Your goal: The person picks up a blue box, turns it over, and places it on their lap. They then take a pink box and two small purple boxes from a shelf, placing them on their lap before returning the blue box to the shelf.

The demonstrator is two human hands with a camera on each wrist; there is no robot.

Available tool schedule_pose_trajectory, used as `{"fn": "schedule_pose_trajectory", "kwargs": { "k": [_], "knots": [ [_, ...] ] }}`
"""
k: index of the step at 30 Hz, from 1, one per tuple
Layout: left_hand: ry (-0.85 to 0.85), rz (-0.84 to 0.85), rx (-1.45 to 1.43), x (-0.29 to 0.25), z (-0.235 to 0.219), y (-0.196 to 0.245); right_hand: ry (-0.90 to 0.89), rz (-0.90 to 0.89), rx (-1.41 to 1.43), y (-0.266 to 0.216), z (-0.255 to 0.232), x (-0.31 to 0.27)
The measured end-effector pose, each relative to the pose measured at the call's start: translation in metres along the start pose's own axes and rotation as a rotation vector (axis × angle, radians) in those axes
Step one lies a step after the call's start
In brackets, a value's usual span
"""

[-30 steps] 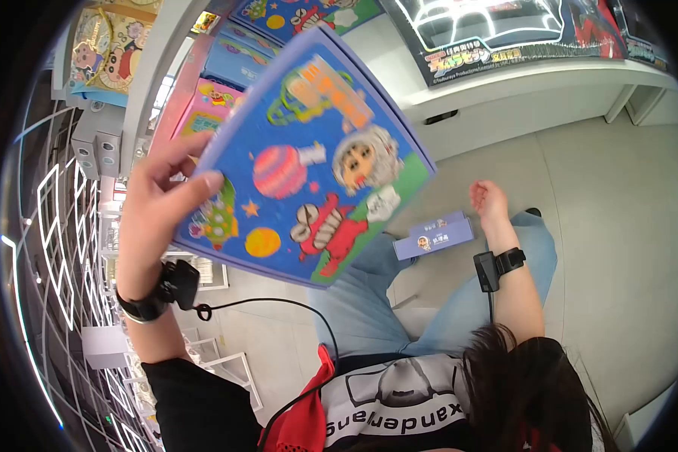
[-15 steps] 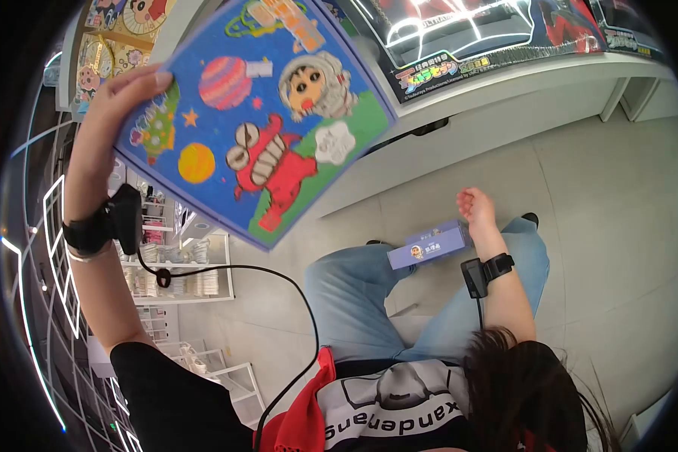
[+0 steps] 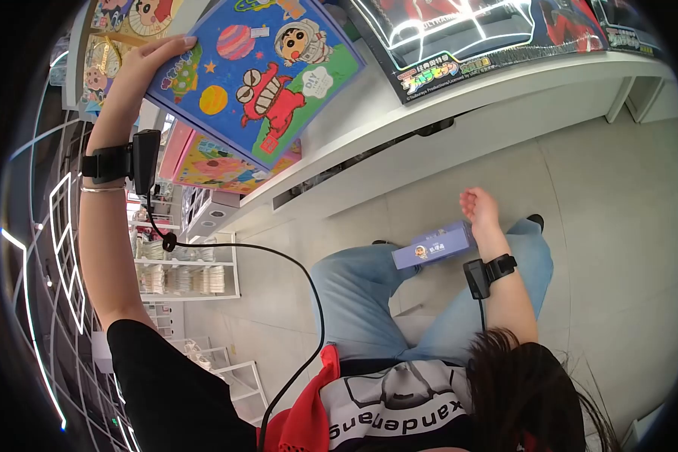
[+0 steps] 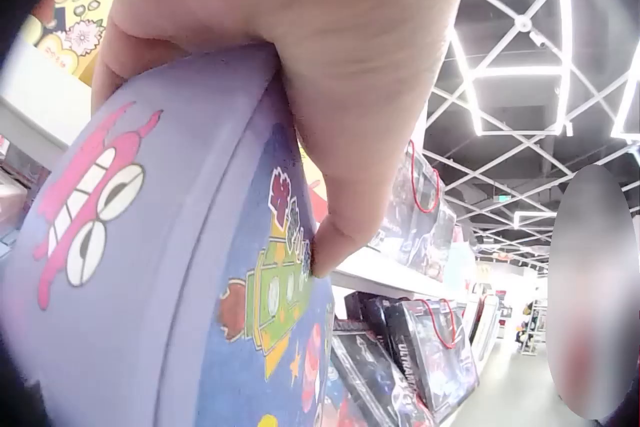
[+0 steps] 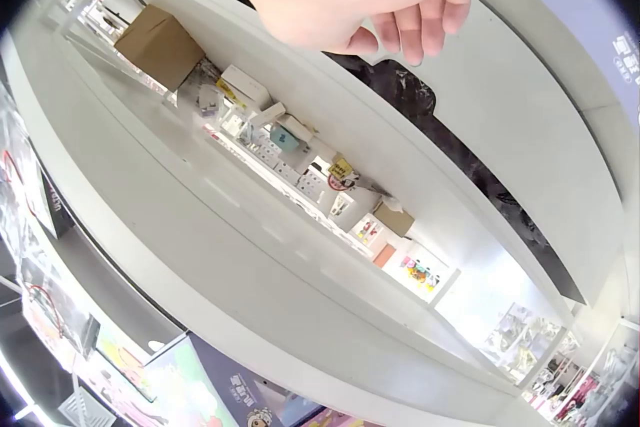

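Observation:
My left hand [image 3: 147, 75] grips the edge of a flat blue cartoon box [image 3: 226, 79], thumb on its printed front. A red monster and a figure in a spacesuit show on that front. In the left wrist view, the thumb of the left hand [image 4: 330, 47] presses the front while other fingers go behind the lavender side of the box [image 4: 110, 237]. My right hand [image 3: 480, 207] hangs over the right thigh, fingers loosely curled round nothing. Close to it, a small purple box [image 3: 433, 247] shows between the knees.
A white shelf [image 3: 459, 113] runs across the front, bearing a large black boxed toy [image 3: 497, 71]. Under the blue box stands a pink cartoon box [image 3: 211, 166]. White racks [image 3: 196, 280] with goods are at the left. A black cable [image 3: 294, 264] hangs from the left wrist.
The left hand carried the blue box up and away, over the shelf; the pink box below it now shows more. The right hand has hardly moved.

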State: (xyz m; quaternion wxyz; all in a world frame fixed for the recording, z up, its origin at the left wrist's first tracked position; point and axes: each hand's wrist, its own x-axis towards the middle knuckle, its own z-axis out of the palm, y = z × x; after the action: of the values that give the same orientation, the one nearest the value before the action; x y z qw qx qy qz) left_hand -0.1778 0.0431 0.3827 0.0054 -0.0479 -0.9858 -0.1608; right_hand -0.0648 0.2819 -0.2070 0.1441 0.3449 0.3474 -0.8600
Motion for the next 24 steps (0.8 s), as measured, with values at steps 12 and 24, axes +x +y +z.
{"fn": "schedule_pose_trajectory", "kwargs": {
  "k": [12, 24],
  "knots": [
    [0.109, 0.267, 0.099, 0.063, 0.037, -0.034, -0.048, 0.008, -0.023, 0.0, 0.005, 0.0],
    [-0.033, 0.333, 0.265, 0.086, 0.07, -0.028, -0.103, 0.005, -0.085, 0.004, 0.001, 0.004]
  ]
}}
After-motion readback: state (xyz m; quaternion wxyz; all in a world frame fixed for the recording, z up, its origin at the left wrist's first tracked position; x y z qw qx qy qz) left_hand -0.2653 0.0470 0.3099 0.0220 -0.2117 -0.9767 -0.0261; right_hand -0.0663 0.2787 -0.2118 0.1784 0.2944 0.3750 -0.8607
